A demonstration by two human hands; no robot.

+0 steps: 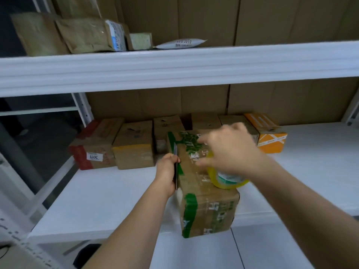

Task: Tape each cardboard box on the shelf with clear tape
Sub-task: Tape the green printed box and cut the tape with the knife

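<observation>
Here, tape roll [227,178] atop green-printed box [206,206] under right hand [231,150].

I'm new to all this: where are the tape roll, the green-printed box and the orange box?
tape roll [229,182]: head view, yellowish outer rim.
green-printed box [209,212]: head view, near front face.
orange box [272,141]: head view, front face.

— What is around the white shelf [116,200]?
— Brown cardboard sheets [194,101] stand behind it like a wall. Above it is another white shelf board [174,66].
— And below it?
— A pale tiled floor [252,253].
— What about left of it?
— A white metal post [83,109], and it is dark there.
</observation>
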